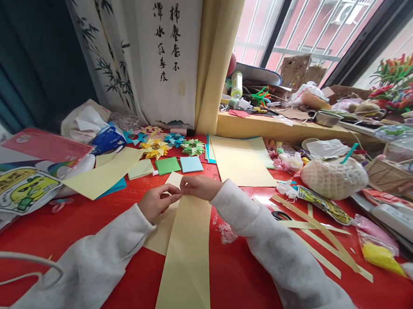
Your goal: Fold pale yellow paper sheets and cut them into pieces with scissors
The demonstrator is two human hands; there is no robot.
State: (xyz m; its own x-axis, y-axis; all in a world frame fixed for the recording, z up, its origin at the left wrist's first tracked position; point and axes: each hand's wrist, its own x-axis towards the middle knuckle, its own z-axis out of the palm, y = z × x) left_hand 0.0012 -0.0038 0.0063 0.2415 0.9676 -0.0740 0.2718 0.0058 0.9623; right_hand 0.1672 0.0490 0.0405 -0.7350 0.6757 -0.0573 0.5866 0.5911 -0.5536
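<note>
Both hands meet at the far end of a long yellow paper strip [186, 251] that lies down the middle of the red table [241, 278]; the left hand [156, 200] and the right hand [199, 186] each pinch its top edge with their fingertips. I think the folding has only just begun, because most of the strip is flat. Finished paper stars [156, 147] sit at the back, and thin cut strips [323, 236] lie to the right beside scissors [281, 216].
</note>
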